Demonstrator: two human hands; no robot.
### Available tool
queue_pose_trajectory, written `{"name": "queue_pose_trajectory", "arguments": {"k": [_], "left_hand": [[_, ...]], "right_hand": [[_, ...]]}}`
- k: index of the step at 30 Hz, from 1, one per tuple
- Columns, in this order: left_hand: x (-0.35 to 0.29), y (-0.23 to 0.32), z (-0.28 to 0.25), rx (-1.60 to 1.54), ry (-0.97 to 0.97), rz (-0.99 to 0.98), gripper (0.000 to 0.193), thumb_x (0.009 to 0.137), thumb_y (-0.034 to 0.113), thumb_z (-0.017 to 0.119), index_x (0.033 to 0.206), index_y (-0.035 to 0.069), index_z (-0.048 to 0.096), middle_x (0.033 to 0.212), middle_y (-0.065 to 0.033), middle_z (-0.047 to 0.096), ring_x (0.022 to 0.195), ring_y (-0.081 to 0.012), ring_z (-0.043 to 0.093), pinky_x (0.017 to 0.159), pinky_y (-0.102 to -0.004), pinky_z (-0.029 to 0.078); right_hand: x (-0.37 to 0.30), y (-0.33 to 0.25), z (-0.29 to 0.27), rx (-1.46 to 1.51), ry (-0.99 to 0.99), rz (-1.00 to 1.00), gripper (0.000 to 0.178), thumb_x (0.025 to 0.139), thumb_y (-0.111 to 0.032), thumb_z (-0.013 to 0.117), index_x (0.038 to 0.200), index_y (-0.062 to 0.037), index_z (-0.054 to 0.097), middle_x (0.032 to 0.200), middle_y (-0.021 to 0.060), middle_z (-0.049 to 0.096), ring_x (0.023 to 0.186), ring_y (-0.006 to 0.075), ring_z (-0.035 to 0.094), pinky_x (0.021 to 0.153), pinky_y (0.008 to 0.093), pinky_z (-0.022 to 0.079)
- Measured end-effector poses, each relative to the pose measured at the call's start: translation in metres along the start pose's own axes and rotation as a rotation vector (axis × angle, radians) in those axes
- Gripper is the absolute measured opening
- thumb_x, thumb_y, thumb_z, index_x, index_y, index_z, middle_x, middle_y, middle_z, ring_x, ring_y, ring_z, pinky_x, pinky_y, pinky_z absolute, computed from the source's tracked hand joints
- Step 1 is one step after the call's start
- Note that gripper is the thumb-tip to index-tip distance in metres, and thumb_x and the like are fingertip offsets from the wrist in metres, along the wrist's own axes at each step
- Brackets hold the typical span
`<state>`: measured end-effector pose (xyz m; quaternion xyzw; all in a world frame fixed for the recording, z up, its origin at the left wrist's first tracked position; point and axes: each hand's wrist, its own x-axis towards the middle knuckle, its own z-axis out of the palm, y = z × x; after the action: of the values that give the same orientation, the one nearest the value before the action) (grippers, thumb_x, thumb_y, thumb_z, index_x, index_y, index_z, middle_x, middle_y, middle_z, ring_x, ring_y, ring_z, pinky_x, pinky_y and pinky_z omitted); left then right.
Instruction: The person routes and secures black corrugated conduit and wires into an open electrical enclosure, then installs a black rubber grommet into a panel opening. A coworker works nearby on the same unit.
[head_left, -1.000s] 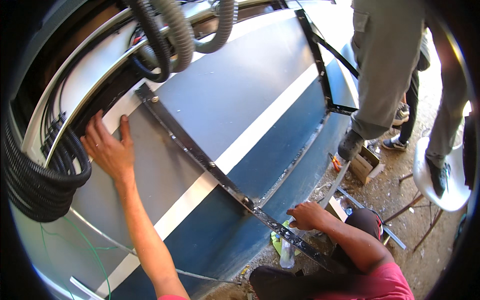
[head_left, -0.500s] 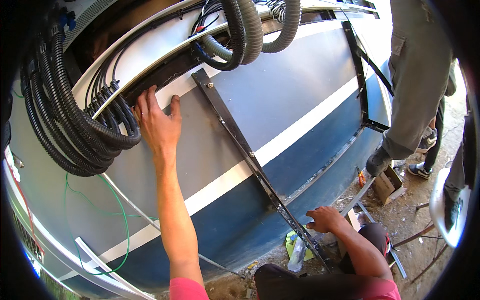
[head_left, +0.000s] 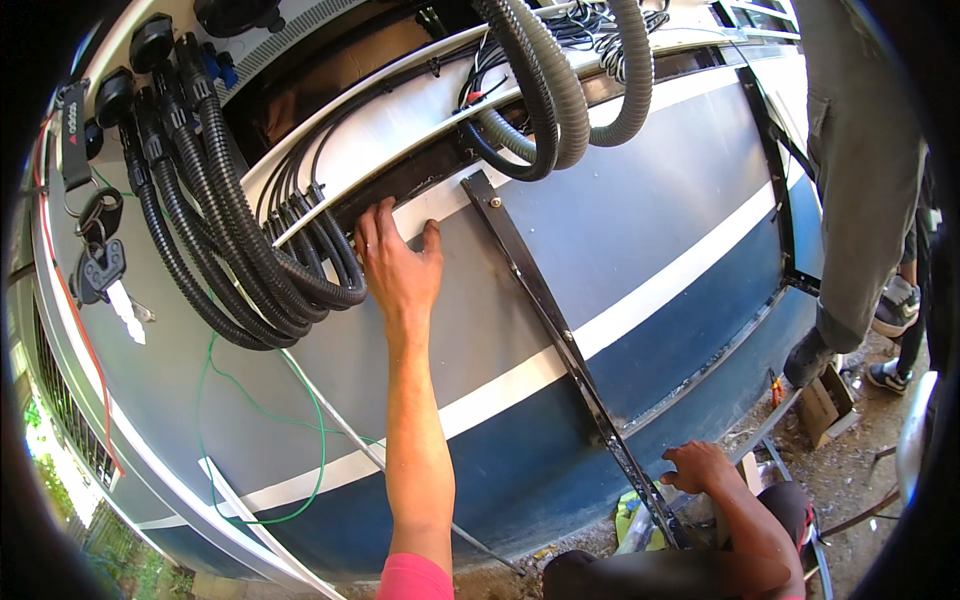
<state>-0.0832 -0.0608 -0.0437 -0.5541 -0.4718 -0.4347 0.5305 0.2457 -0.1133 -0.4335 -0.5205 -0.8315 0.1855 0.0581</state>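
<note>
My left hand (head_left: pixel 402 268) reaches up to the top edge of a grey, white and blue panel (head_left: pixel 470 330). Its fingertips rest at the dark slot along that edge, and the thumb stands apart. Just left of it hangs a bundle of black corrugated hoses (head_left: pixel 235 240). To its right, a black metal bar (head_left: pixel 535 300) runs slanting down the panel. Low on the right, my right hand (head_left: pixel 700 468) hovers near the panel's lower part with loosely bent, separated fingers and nothing visible in them. The foot of the bar lies left of it.
Grey and black hoses (head_left: pixel 570 110) loop over the top edge. Keys with a black fob (head_left: pixel 100 270) hang far left. A green wire (head_left: pixel 322 455) dangles before the panel. At the right stands another person's leg (head_left: pixel 860 180), with a cardboard box (head_left: pixel 825 405) on the littered ground.
The view has swung left, so the scene sits farther right and the hanging keys have come into view. Both hands keep nearly the same place and pose.
</note>
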Motion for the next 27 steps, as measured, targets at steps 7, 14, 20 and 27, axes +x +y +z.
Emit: {"name": "queue_pose_trajectory", "arguments": {"k": [7, 14, 20, 27], "left_hand": [[0.001, 0.005, -0.004, -0.041, -0.013, 0.007, 0.056, 0.086, 0.022, 0.082, 0.132, -0.004, 0.062, 0.132, -0.0219, 0.062, 0.126, -0.0421, 0.057, 0.109, -0.0524, 0.048], [0.001, 0.004, -0.004, -0.016, -0.02, -0.022, 0.057, 0.086, 0.023, 0.082, 0.133, -0.001, 0.063, 0.133, -0.0203, 0.062, 0.128, -0.0407, 0.057, 0.109, -0.0519, 0.048], [0.0, 0.001, 0.0, 0.034, -0.054, -0.044, 0.058, 0.086, 0.029, 0.084, 0.135, 0.004, 0.064, 0.138, -0.0167, 0.063, 0.128, -0.0394, 0.059, 0.109, -0.0515, 0.046], [0.0, -0.002, 0.004, 0.065, -0.056, -0.039, 0.061, 0.088, 0.037, 0.081, 0.138, 0.008, 0.063, 0.141, -0.0137, 0.063, 0.129, -0.0385, 0.059, 0.106, -0.0542, 0.046]], "right_hand": [[0.001, 0.008, 0.007, -0.015, 0.063, -0.003, 0.05, 0.096, -0.046, 0.072, 0.133, -0.0126, 0.072, 0.117, 0.0199, 0.077, 0.111, 0.0395, 0.074, 0.095, 0.0513, 0.059], [0.003, 0.009, 0.011, -0.014, 0.098, -0.017, 0.046, 0.095, -0.045, 0.073, 0.126, -0.0112, 0.075, 0.112, 0.0211, 0.078, 0.108, 0.0409, 0.075, 0.093, 0.0523, 0.06], [0.011, 0.013, 0.018, 0.017, 0.097, -0.013, 0.046, 0.093, -0.045, 0.075, 0.122, -0.0094, 0.076, 0.109, 0.0216, 0.078, 0.106, 0.0414, 0.075, 0.09, 0.052, 0.061], [0.016, 0.016, 0.023, 0.013, 0.103, -0.036, 0.043, 0.094, -0.044, 0.073, 0.117, -0.008, 0.076, 0.105, 0.0196, 0.079, 0.103, 0.0399, 0.076, 0.087, 0.0518, 0.061]]}}
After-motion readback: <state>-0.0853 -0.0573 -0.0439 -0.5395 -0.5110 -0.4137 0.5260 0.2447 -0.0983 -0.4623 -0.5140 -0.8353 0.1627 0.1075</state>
